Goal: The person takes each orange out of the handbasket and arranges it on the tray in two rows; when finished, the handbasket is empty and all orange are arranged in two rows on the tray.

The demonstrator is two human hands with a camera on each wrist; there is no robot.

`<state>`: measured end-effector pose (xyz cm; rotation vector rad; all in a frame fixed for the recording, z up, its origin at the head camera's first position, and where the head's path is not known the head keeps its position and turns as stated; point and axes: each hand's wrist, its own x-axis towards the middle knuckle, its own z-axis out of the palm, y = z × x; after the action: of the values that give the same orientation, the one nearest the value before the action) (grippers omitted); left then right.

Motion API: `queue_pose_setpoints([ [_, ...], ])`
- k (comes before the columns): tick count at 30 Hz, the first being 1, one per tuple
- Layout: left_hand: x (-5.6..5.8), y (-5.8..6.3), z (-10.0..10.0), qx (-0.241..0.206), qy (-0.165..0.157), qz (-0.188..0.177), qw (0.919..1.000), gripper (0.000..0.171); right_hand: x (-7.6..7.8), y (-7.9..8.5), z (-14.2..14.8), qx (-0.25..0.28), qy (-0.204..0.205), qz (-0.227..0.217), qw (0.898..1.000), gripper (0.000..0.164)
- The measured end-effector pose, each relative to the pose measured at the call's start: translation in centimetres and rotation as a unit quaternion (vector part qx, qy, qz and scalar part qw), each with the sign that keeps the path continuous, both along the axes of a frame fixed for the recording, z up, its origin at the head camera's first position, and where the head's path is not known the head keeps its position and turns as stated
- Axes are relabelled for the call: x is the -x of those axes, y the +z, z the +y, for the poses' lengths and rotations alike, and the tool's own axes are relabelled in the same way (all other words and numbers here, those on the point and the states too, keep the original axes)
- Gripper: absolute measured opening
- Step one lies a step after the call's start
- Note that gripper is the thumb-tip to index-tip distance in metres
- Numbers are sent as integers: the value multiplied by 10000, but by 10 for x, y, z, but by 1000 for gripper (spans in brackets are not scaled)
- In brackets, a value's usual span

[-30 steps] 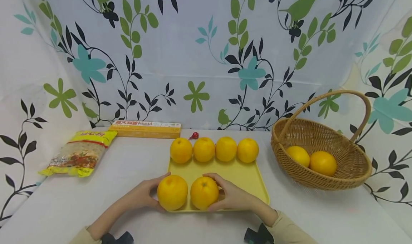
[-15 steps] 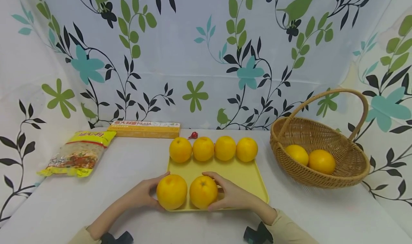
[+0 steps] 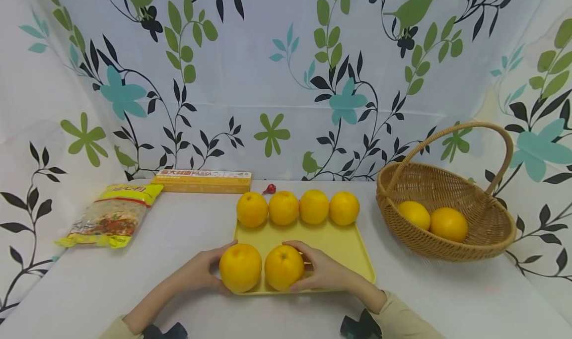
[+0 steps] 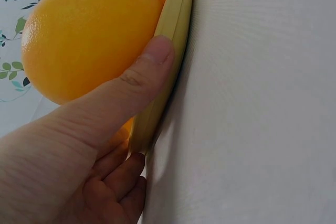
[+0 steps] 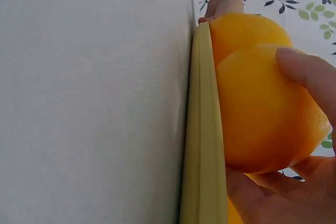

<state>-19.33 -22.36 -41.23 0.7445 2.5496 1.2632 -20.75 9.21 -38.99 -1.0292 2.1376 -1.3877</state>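
In the head view, two large oranges stand at the near left of a yellow tray. My left hand holds the left orange from its outer side. In the left wrist view, its thumb crosses the tray's rim, with other fingertips by the tray corner. My right hand grips the right orange, thumb and fingers spread around its right side. The right wrist view shows the thumb against that orange. Several more oranges line the tray's far edge.
A wicker basket with a tall handle stands at the right, holding two oranges. At the left lie a yellow noodle bag and a pasta box. A small red object lies behind the tray.
The whole head view shifts slightly. Both hands stay on the same two oranges, and nothing on the table visibly moves.
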Motion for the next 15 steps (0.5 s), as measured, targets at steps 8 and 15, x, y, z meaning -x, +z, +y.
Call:
queue_pose_setpoints([
  [8, -1, 3, 0, -21, -79, -5, 10000, 95, -1, 1, -1, 20, 10, -160, 9999, 79],
  [15, -1, 4, -1, -18, -89, -9, 10000, 94, -2, 4, -1, -51, 27, -180, 9998, 81],
])
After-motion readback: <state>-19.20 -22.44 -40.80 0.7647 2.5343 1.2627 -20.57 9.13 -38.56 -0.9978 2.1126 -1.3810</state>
